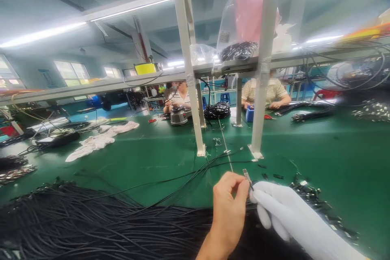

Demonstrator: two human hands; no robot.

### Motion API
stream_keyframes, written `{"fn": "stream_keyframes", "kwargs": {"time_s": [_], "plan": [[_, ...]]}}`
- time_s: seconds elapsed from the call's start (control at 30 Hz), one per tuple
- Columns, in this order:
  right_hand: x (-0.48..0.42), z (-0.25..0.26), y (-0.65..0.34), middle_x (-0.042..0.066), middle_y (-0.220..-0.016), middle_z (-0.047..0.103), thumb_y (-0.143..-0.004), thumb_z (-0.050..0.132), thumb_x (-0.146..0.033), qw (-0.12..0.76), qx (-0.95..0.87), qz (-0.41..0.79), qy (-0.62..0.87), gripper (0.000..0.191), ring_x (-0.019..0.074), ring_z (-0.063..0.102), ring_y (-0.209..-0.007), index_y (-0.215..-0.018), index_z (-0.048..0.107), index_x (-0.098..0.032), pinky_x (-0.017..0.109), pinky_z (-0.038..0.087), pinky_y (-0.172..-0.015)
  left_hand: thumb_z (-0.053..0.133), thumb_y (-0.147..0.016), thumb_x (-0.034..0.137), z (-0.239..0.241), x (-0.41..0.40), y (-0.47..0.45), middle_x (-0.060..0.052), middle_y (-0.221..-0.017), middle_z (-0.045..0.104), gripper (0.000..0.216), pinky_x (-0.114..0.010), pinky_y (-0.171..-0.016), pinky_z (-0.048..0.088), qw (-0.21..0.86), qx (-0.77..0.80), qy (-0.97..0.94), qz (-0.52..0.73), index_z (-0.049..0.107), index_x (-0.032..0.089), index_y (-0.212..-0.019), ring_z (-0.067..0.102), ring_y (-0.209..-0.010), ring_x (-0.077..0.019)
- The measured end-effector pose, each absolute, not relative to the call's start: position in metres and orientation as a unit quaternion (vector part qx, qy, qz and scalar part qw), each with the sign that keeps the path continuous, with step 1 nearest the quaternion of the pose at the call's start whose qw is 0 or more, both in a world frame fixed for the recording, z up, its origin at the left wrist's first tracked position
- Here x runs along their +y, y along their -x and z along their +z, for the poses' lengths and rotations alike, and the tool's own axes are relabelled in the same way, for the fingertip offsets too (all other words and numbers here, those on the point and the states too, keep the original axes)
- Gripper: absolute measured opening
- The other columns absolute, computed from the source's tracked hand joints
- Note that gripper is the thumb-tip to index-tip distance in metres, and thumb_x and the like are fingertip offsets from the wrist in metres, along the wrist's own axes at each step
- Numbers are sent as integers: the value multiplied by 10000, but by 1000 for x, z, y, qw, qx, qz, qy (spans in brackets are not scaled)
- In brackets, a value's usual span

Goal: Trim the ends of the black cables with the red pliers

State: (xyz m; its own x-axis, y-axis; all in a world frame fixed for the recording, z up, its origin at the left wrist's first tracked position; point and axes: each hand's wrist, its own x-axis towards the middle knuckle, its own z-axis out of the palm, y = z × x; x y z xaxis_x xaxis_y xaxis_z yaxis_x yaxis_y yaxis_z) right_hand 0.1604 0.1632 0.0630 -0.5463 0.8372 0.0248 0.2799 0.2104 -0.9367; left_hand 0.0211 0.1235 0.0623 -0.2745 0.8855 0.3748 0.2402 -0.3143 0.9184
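Observation:
A black cable's end with a flat silver connector (246, 175) sticks up between my two hands. My left hand (229, 207), bare, pinches it between thumb and forefinger. From the right, my right hand (282, 207) in a white glove closes thumb and fingertips on the cable just below the connector. Under and left of my hands lies a big heap of black cables (100, 223). More cable ends with metal connectors (317, 197) lie in a row right of my glove. Several small black pieces (278, 176) rest on the green table just beyond it.
White shelf posts (195, 130) rise from the green table (158, 150). A few loose cables (198, 170) cross it. A pale cloth (103, 140) lies at left. Across the table sit two people, near a grey round device (178, 116), a cable coil (217, 110) and a blue box (250, 113).

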Motion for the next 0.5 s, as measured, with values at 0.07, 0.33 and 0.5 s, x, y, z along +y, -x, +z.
{"fn": "stream_keyframes", "kwargs": {"time_s": [0.07,0.33,0.5], "plan": [[162,64,-160,-32,-336,437,-891,485,-572,284,-716,521,367,525,93,379,-332,-499,519,-224,276,397,-524,536,-907,234,61,123,-20,-24,-770,598,215,-267,-663,416,240,522,-562,594,647,185,-730,542,-726,-158],[161,64,-159,-21,-383,477,-859,506,-620,287,-681,575,350,487,107,361,-339,-587,585,-223,303,394,-498,541,-908,227,63,123,-15,-26,-779,616,203,-265,-668,425,225,521,-581,584,644,192,-736,550,-735,-161],[156,66,-159,-10,-340,424,-881,479,-621,282,-682,582,342,555,104,350,-343,-496,517,-222,334,436,-591,534,-843,130,59,123,-18,-5,-718,573,185,-255,-614,413,153,541,-593,576,563,205,-677,518,-658,-142]]}}
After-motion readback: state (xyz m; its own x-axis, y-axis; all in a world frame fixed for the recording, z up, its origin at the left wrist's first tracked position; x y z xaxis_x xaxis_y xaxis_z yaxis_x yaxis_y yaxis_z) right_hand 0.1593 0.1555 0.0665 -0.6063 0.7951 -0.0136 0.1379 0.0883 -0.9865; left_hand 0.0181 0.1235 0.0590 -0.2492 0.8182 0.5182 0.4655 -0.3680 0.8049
